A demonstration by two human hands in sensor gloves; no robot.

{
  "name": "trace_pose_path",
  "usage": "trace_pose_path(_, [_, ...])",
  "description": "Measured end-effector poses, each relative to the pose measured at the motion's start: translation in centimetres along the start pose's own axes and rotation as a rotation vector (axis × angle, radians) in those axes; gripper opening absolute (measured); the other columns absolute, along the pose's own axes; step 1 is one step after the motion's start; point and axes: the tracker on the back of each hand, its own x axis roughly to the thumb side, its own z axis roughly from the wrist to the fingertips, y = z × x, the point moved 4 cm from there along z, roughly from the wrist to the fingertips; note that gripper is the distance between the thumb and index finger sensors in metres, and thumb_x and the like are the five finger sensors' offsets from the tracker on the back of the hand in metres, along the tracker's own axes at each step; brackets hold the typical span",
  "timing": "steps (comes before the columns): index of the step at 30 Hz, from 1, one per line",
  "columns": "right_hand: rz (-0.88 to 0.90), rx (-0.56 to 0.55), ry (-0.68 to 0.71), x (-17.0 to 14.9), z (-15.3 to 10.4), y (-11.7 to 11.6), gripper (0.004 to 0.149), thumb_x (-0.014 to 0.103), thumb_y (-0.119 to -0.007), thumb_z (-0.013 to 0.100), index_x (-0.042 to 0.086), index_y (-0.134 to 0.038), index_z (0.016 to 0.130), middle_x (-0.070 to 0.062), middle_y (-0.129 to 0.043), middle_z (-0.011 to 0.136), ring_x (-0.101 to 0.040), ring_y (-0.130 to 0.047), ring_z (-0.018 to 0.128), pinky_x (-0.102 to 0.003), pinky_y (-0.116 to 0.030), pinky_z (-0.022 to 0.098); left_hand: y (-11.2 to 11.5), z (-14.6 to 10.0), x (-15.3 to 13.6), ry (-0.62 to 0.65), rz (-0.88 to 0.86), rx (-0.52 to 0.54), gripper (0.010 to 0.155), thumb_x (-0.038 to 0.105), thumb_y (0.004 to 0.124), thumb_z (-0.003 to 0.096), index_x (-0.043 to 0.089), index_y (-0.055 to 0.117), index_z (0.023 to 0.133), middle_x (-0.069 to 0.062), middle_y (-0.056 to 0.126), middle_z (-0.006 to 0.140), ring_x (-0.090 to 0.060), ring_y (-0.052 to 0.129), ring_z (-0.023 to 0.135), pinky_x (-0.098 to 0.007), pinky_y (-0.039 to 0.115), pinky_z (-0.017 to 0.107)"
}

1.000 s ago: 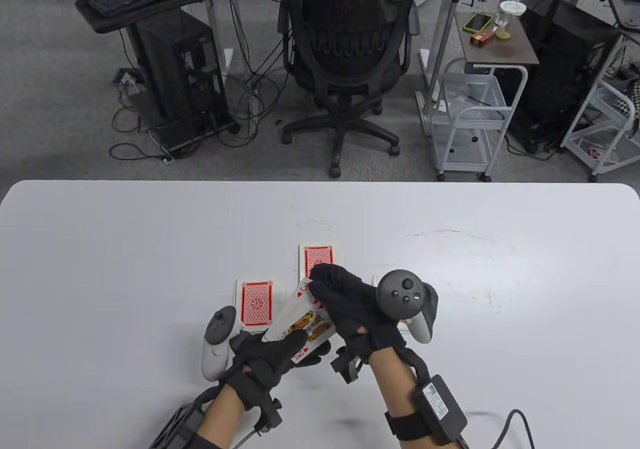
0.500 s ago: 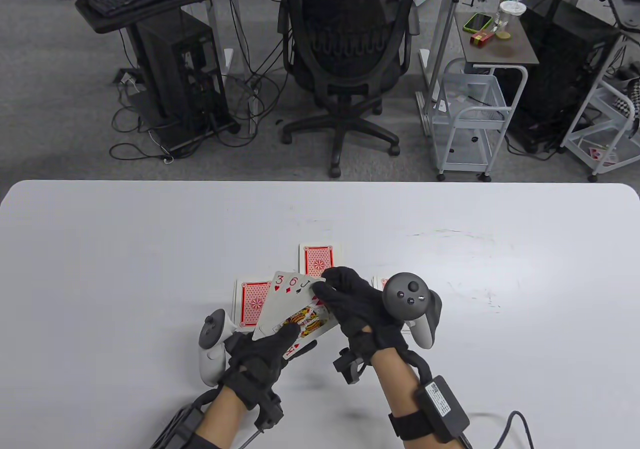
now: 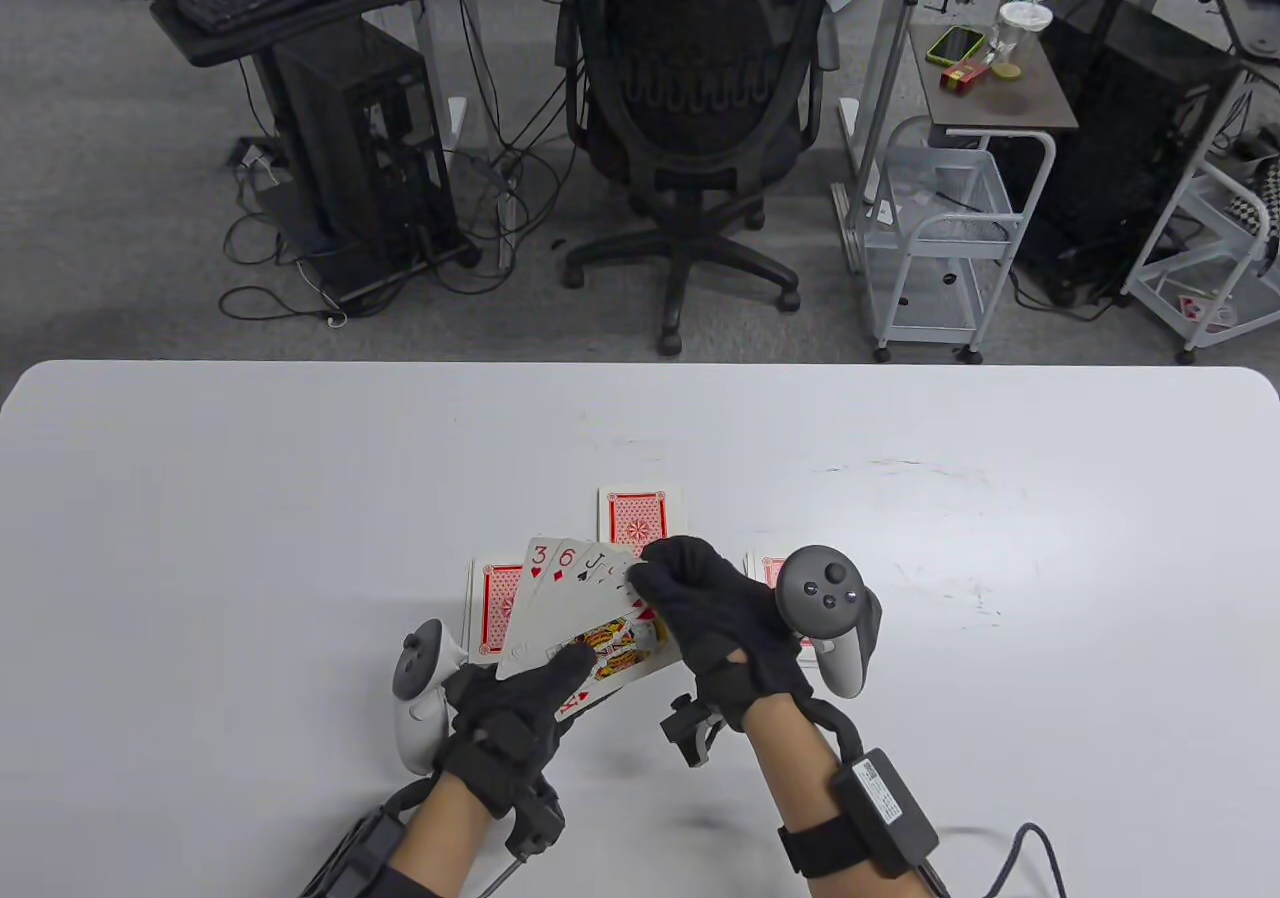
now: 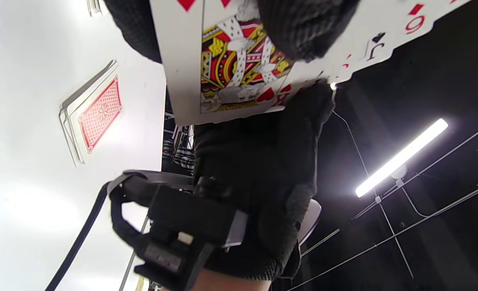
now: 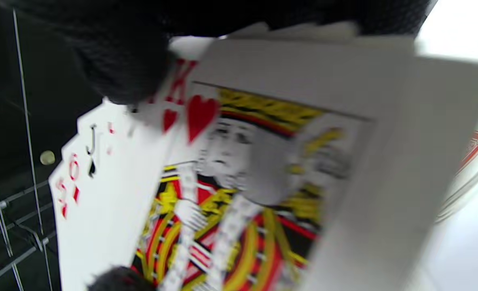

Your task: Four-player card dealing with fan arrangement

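Observation:
A face-up fan of cards shows a red 3, a red 6, a black J and the king of hearts. My left hand grips its lower end, thumb pressed on the king's face. My right hand pinches the fan's upper right corner near the king's index. Three face-down piles with red backs lie on the white table: one at the left, one beyond the fan, one at the right partly behind the right hand.
An office chair stands beyond the table's far edge. A computer tower and a white cart flank it on the floor. A cable trails from my right wrist.
The held cards have spread from a near-closed stack into a fan; the 3, 6 and J came out to the left while my right hand stayed at the upper corner.

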Motion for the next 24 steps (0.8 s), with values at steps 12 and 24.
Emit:
trace_pose_path(12, [-0.026,0.138,-0.042,-1.4,0.3,-0.6,0.046,0.04,-0.082,0.054,0.018,-0.071,0.093,-0.007,-0.081,0.083,-0.028,-0.096,0.057,-0.062,-0.068,0.055,-0.6,-0.2,0.7,0.063,-0.09,0.034,0.056,0.031,0.078,0.0554,0.049,0.054,0.102,0.02,0.07,0.107,-0.028,0.081,0.098,-0.049,0.072,0.07])
trace_pose_path(24, [0.077,0.095,0.06,-0.5,0.3,-0.1,0.057,0.046,-0.084,0.052,0.015,-0.071,0.099,-0.01,-0.081,0.086,-0.029,-0.097,0.061,-0.061,-0.07,0.055,-0.8,-0.2,0.9,0.073,-0.108,0.023,0.056,0.03,0.079,0.0545,0.05,0.057,0.101,0.019,0.073,0.106,-0.029,0.083,0.096,-0.049,0.076,0.067])
